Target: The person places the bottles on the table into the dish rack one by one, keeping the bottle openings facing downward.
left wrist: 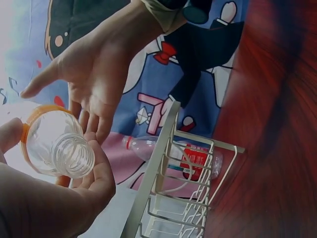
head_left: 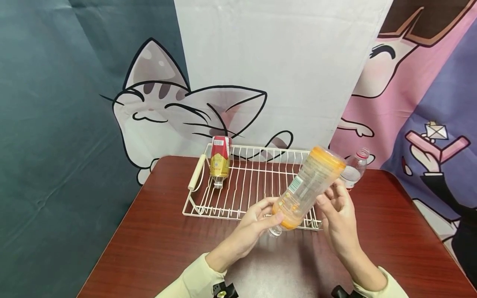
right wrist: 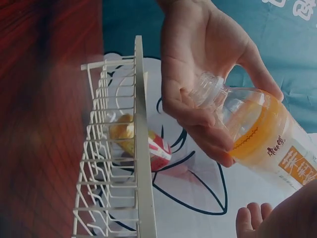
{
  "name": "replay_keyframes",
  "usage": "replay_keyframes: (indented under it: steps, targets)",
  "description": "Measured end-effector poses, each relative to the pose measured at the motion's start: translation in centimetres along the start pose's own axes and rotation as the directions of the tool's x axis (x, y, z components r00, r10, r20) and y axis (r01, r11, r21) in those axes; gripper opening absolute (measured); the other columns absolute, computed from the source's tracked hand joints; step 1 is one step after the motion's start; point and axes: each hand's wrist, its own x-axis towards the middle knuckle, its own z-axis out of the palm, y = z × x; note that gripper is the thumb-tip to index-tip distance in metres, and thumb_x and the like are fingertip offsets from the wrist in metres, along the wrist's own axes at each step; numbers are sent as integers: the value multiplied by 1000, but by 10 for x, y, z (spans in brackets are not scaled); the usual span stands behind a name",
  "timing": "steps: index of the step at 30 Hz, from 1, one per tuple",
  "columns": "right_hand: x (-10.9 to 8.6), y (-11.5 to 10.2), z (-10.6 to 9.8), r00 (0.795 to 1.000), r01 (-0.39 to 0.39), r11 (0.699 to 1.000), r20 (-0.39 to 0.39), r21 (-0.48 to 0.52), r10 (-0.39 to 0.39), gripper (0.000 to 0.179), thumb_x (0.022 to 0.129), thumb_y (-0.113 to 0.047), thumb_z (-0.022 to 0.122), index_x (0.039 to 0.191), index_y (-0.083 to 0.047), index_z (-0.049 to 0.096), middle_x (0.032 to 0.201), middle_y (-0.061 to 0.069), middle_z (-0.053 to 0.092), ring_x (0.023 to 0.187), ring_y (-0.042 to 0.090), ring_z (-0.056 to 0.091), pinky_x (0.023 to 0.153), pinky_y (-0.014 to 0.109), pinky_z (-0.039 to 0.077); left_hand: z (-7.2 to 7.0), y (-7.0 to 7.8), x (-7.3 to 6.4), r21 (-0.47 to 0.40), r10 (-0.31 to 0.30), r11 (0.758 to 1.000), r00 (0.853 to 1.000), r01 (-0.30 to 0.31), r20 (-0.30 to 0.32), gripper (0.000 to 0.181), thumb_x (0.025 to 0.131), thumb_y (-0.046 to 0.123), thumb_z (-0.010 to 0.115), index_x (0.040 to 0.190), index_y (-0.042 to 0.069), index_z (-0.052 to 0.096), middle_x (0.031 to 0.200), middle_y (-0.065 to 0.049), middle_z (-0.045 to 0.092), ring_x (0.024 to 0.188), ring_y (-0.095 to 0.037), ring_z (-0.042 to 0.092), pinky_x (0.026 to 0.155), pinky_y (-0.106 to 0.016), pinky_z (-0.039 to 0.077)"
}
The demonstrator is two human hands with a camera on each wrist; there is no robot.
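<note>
A clear plastic bottle (head_left: 303, 191) with orange bands on its label is tilted in front of me, its open neck pointing down and left. My left hand (head_left: 251, 227) grips it around the neck end, thumb on the near side. Beside the upper, base end is my right hand (head_left: 340, 221), its fingers loosely bent; whether they touch the bottle cannot be told. The left wrist view shows the right hand (left wrist: 94, 74) with its palm turned up to the bottle and fingers extended. No cap sits on the neck (left wrist: 73, 156).
A white wire rack (head_left: 257, 169) stands at the back of the dark red table (head_left: 149, 248). Inside its left end a red and yellow bottle (head_left: 220, 159) is upside down. Behind the rack's right end stands another clear bottle (head_left: 354, 169) with a red neck ring.
</note>
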Motion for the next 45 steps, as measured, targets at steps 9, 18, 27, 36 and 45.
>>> replay_keyframes:
  steps: [9, 18, 27, 36, 45]
  targets:
    - [-1, 1, -1, 999, -20, 1000, 29, 9, 19, 43, 107, 3, 61, 150, -3, 61, 138, 12, 71, 127, 20, 69, 108, 31, 56, 3, -3, -3, 32, 11, 999, 999, -12, 42, 56, 109, 15, 66, 153, -12, 48, 138, -21, 69, 111, -13, 73, 102, -33, 60]
    - [1, -2, 0, 998, -42, 999, 38, -11, 42, 42, 107, 7, 55, 148, -4, 63, 136, 9, 72, 126, 18, 68, 108, 30, 55, 5, -2, -5, 51, -11, 999, 999, 9, 33, 53, 109, 14, 64, 153, -12, 48, 140, -21, 69, 110, -13, 74, 101, -35, 61]
    - [1, -4, 1, 997, -67, 996, 34, -51, 68, 43, 108, 6, 54, 150, -6, 62, 136, 9, 72, 125, 17, 69, 106, 29, 57, 5, -4, -5, 45, -9, 999, 999, 8, 32, 52, 108, 12, 63, 152, -12, 48, 138, -20, 69, 109, -12, 73, 99, -32, 61]
    - [4, -7, 3, 995, -97, 992, 6, -86, 98, 43, 108, 6, 53, 147, -7, 64, 133, 8, 73, 121, 16, 71, 103, 30, 59, 1, -6, -3, 135, 22, 991, 1000, -24, 19, 58, 106, 19, 66, 154, -10, 49, 143, -27, 67, 121, -22, 74, 105, -36, 59]
    - [10, -16, -1, 994, -100, 992, -42, -82, 97, 42, 107, 7, 54, 144, -7, 66, 131, 8, 74, 119, 17, 72, 102, 30, 60, -1, -5, -10, 355, 117, 930, 992, -98, -35, 63, 105, 30, 72, 158, 1, 54, 148, -22, 65, 124, -19, 69, 109, -34, 56]
